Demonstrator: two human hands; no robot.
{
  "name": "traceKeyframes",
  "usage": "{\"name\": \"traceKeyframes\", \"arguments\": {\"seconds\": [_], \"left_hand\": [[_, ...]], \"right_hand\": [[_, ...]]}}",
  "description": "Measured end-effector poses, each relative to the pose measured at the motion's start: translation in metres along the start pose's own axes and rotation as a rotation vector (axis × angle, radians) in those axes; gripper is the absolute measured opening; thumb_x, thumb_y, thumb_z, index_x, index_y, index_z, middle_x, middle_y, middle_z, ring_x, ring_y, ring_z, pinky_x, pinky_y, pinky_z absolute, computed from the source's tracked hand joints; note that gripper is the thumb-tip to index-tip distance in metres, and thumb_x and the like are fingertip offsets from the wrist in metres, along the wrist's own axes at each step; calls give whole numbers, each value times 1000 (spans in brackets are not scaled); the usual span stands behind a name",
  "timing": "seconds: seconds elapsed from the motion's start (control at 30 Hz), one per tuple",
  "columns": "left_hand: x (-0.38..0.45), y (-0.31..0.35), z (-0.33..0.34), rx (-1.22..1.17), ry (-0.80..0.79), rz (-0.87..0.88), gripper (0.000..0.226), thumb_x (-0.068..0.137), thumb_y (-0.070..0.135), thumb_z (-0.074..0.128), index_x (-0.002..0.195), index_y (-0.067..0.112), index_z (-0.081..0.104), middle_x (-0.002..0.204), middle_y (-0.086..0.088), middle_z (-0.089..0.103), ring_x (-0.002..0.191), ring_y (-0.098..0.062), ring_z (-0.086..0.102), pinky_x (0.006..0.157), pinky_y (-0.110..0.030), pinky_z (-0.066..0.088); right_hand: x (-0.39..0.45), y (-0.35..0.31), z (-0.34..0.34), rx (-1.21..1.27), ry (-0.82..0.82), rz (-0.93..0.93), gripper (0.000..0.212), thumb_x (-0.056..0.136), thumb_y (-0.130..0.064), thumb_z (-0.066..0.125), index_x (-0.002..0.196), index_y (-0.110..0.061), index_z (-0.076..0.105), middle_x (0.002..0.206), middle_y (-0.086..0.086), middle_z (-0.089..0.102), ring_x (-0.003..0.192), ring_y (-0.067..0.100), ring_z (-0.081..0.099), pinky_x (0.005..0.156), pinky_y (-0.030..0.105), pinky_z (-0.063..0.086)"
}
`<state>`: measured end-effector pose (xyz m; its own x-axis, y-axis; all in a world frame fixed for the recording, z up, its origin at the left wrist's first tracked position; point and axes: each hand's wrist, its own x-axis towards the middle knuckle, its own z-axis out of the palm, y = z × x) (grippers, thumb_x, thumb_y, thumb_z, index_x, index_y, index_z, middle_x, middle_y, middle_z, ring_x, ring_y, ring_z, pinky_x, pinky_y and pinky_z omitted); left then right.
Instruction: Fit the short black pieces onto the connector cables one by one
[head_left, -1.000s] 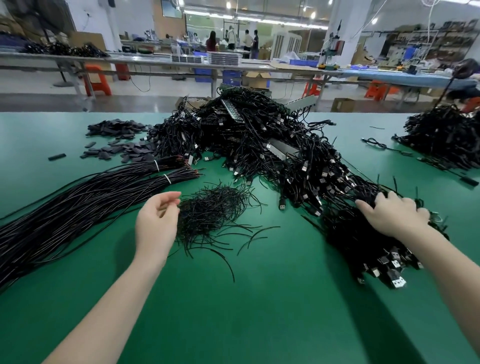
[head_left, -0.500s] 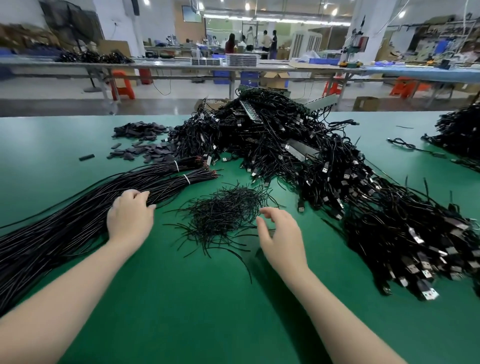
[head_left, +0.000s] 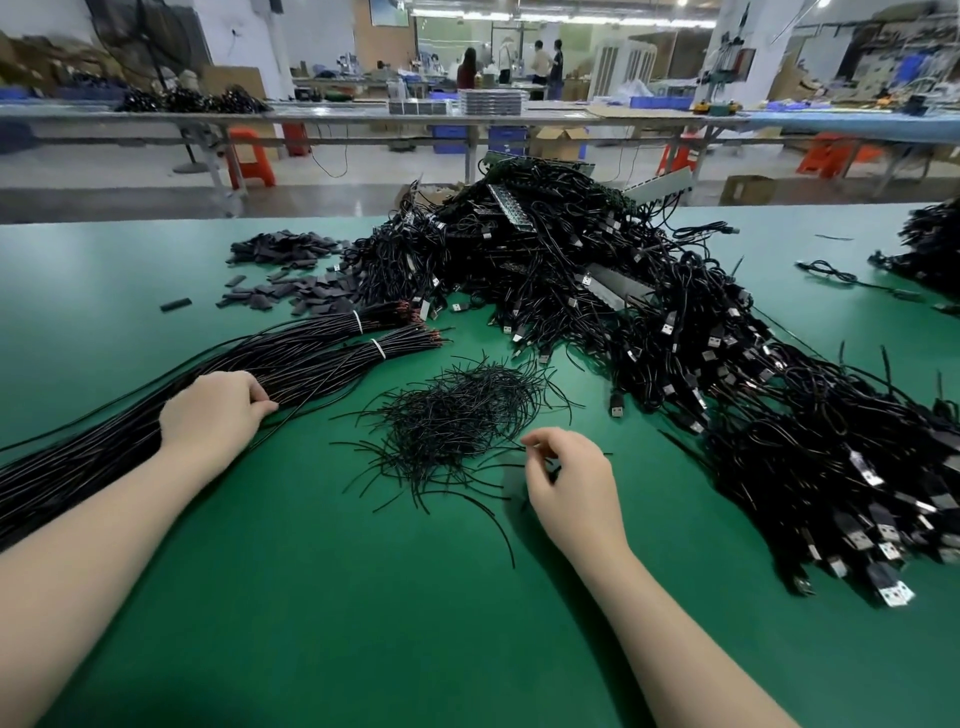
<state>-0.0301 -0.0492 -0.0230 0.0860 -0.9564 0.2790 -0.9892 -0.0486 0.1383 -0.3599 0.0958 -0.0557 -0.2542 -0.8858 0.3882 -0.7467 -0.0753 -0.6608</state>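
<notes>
A loose pile of short thin black pieces (head_left: 457, 415) lies mid-table. My right hand (head_left: 571, 483) is at its near right edge, fingers curled, pinching one thin piece between thumb and fingertips. Left of the pile runs a tied bundle of long black cables (head_left: 311, 358), its stripped ends pointing right. My left hand (head_left: 213, 415) lies on this bundle with fingertips curled round some of the cables. A big heap of USB connector cables (head_left: 675, 338) fills the right and back of the green table (head_left: 363, 623).
Flat dark sleeves (head_left: 291, 280) are scattered at the back left, one stray piece (head_left: 175, 305) beside them. Another cable heap (head_left: 930, 249) sits at the far right edge. USB plugs (head_left: 883, 571) spill toward the front right. Benches and people stand beyond the table.
My right hand left the USB heap, came to the thin pieces and curled its fingers on one. My left hand moved from the thin pile onto the long cable bundle.
</notes>
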Motion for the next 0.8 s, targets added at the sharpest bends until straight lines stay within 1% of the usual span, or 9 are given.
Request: {"name": "traceKeyframes", "arguments": {"seconds": [0.13,0.2,0.27,0.4,0.5,0.6,0.67,0.73,0.8], "left_hand": [[5,1,2,53,-7,8,15,99,26,53,100,14,63,92,-7,65,85,-31,61,68,-34,41],[4,0,5,-16,5,16,9,100,12,45,101,6,51,102,-16,67,83,-34,59,69,-39,44],[2,-3,5,-145,25,-23,6,97,4,38,99,7,43,101,-12,66,84,-35,59,72,-45,47],[-2,-9,5,-516,174,-286,13,104,23,29,103,13,38,87,1,68,83,-31,62,68,-40,43],[1,-14,6,-910,311,-526,12,104,19,26,102,14,36,88,-8,69,81,-25,71,66,-38,50],[-1,-21,1,-1281,450,-761,14,101,15,18,102,18,32,87,-11,65,72,-17,70,61,-28,55],[-12,-22,-3,-1261,505,-673,12,103,19,18,104,19,30,76,-4,60,66,-12,69,70,-31,59],[-32,-18,-5,-1119,529,-427,15,104,25,20,95,32,31,73,0,55,62,-11,67,73,-35,59],[-55,-16,-4,-979,504,-182,19,104,27,23,92,40,29,77,3,55,66,-12,67,70,-34,56]], "right_hand": [[0,-1,-1,10,-6,17,17,93,-12,56,102,-18,69,91,-12,63,92,8,56,82,22,44],[0,-1,-2,18,-14,29,17,93,-13,55,102,-18,68,91,-12,63,92,8,56,82,22,44],[0,0,-2,25,-21,35,17,93,-13,55,103,-19,68,90,-12,62,92,8,56,82,21,44],[0,0,-2,38,-26,41,17,94,-13,55,103,-19,68,88,-14,60,92,8,57,82,22,45],[0,0,-2,46,-22,40,17,93,-13,55,102,-19,68,87,-15,60,92,8,57,80,21,45],[1,1,-1,51,-26,41,17,94,-14,55,102,-19,68,87,-16,60,91,7,57,79,21,45],[1,2,-1,52,-23,47,17,93,-13,55,102,-19,68,87,-16,60,91,8,57,81,23,47],[-1,-2,-3,40,21,34,18,93,-12,56,104,-17,68,91,-12,63,93,9,58,83,25,47],[-6,-14,-5,4,101,-77,19,92,-9,58,106,-14,69,94,-6,68,92,13,60,83,27,48]]}}
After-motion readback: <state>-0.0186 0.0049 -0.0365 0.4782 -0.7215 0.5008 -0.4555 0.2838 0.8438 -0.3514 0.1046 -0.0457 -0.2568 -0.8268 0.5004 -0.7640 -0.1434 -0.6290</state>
